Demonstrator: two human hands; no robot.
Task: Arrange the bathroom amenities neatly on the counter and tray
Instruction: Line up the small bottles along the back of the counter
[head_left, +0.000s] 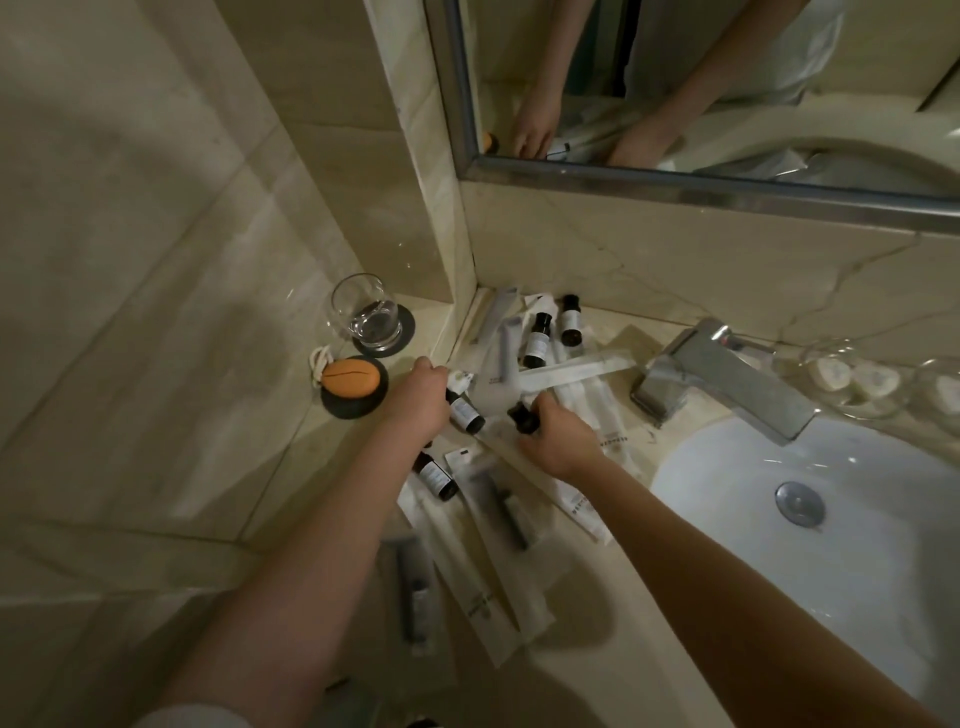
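Bottles judged as step in hand. Left hand curled round small labelled bottle; right hand pinched on dark-capped bottle, just beside it. Both best lifted clear of pile and stood upright, labels faced forward, so that packets beneath are not dragged. Two more bottles lain beyond hands, another under left wrist. Long white packets crossed beneath and between hands. Tray not made out. Pale marble counter dimly lit. Glass and orange soap set left of left hand. Tap and basin set right of right hand. Mirror hung beyond.

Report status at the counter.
Left hand grips labelled bottle. Right hand grips dark bottle. Packets lie crisscrossed beneath, unsorted.
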